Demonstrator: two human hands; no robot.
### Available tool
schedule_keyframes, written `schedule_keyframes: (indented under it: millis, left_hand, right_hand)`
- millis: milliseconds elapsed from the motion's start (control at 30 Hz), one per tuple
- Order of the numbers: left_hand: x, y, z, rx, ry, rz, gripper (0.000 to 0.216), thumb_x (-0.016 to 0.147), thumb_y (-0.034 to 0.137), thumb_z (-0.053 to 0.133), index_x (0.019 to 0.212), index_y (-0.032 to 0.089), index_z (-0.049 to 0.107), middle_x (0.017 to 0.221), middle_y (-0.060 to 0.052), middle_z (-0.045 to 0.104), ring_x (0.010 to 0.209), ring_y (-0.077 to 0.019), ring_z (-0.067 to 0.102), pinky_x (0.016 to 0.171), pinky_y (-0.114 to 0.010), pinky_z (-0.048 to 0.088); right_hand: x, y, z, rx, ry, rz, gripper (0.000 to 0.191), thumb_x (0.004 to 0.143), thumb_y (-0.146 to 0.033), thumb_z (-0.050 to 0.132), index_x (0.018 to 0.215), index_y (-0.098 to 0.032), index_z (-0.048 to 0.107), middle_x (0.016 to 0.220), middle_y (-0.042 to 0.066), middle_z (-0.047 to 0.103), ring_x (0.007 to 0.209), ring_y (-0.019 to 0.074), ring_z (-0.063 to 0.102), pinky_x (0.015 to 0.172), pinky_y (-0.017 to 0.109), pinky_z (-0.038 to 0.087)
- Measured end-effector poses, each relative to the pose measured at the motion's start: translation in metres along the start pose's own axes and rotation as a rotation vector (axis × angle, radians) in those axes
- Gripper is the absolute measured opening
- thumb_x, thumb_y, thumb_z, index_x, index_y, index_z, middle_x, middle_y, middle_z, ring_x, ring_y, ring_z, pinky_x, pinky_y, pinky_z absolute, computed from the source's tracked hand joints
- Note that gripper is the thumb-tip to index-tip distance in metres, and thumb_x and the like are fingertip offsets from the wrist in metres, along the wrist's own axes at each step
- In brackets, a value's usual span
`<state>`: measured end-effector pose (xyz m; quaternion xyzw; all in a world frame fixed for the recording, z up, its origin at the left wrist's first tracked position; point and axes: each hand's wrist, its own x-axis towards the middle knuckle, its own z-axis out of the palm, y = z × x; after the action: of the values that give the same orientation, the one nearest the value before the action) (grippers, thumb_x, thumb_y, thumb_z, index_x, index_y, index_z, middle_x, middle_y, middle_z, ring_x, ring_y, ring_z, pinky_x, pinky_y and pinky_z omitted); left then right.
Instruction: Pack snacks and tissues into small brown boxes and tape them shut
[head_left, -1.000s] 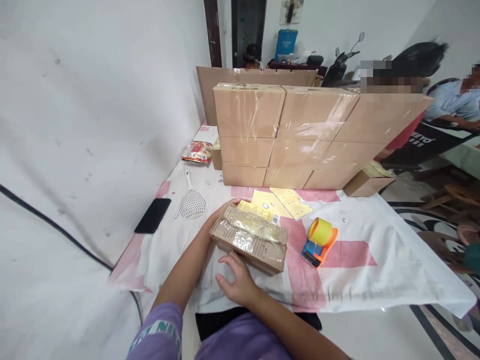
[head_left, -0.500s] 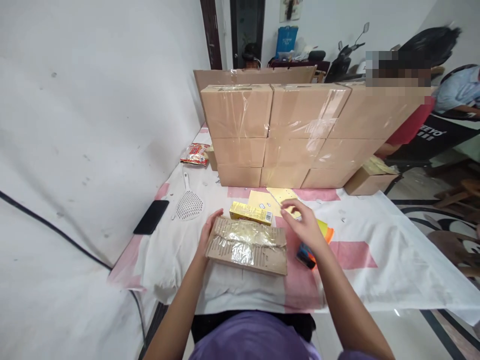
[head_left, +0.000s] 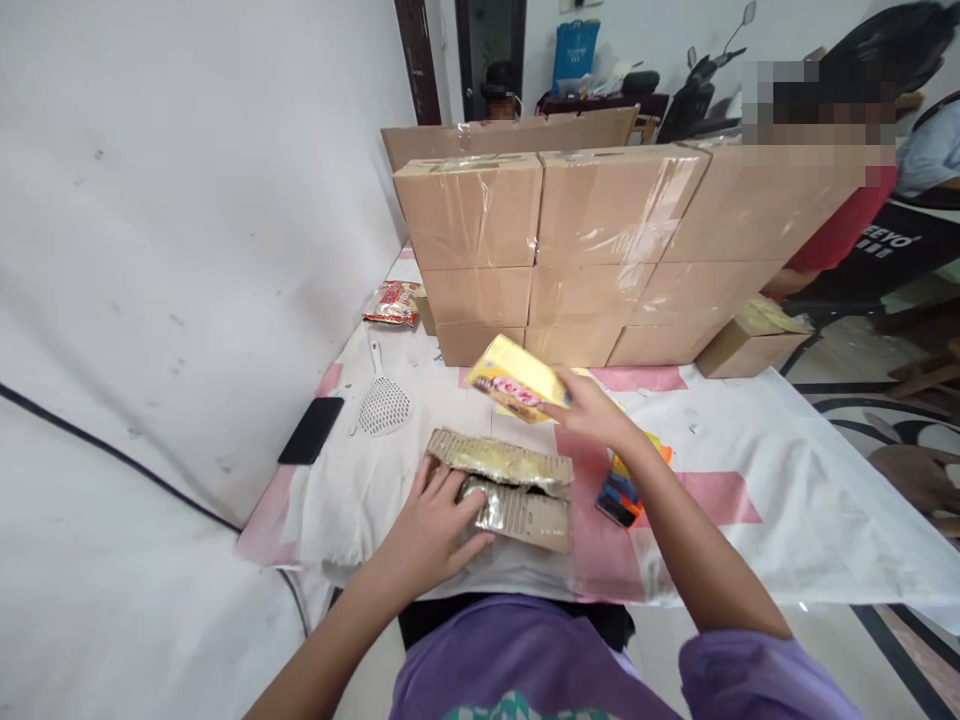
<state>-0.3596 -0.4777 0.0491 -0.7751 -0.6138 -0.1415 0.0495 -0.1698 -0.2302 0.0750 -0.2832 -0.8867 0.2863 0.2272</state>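
A small cardboard box [head_left: 536, 520] with shiny clear tape lies near the table's front edge. A dark gap shows between its top flaps. My left hand [head_left: 439, 520] grips it at the left, fingers spread and curled over the flap by the gap, thumb on the near side. Above and beyond this box, my right hand [head_left: 589, 405] holds a yellow printed snack box [head_left: 517, 380] by its right end, tilted and off the table. Under my right forearm lies a blue, orange and yellow packet [head_left: 621, 497], partly hidden.
A wall of taped cartons [head_left: 592, 240] stands across the table's back. To the left lie a white slotted strainer [head_left: 384, 405], a black phone [head_left: 311, 430] and a red snack bag [head_left: 392, 303]. An opened carton [head_left: 754, 340] sits right; a person in red [head_left: 847, 240] is behind it.
My right hand has picked up the yellow snack box from the table. My left hand has moved from the cardboard box's left side onto its top, where the flaps now stand apart.
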Motion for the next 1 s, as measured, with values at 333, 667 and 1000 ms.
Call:
schedule_keyframes:
  millis: [333,667,1000]
  left_hand:
    - [-0.008,0.016,-0.003,0.047,0.12,0.082,0.018,0.091,0.009,0.061,0.104,0.02,0.066,0.095,-0.006,0.071,0.088,-0.0223,0.065,0.09,-0.041,0.05]
    - [0.008,0.015,-0.011,-0.203,-0.211,-0.109,0.043,0.072,0.03,0.08,0.112,0.021,0.066,0.162,-0.022,0.033,0.153,-0.058,0.015,0.112,-0.086,0.008]
    - [-0.004,0.01,-0.001,-0.263,-0.263,-0.198,0.048,0.071,0.023,0.076,0.119,0.025,0.068,0.144,-0.018,0.055,0.155,-0.054,0.015,0.115,-0.084,0.008]
  right_hand:
    - [-0.104,-0.071,-0.045,0.267,0.238,-0.1,0.056,0.087,-0.038,0.079,0.137,-0.029,0.057,0.122,0.01,0.069,0.106,0.029,0.069,0.086,0.04,0.06]
    - [-0.106,-0.061,-0.03,0.276,0.242,-0.113,0.056,0.088,-0.036,0.078,0.138,-0.029,0.055,0.121,0.009,0.069,0.104,0.0268,0.07,0.083,0.036,0.06]
    - [-0.079,-0.061,-0.015,-0.191,-0.317,0.048,0.038,0.092,-0.019,0.062,0.129,-0.021,0.054,0.123,0.011,0.067,0.11,0.0293,0.067,0.086,0.038,0.054]
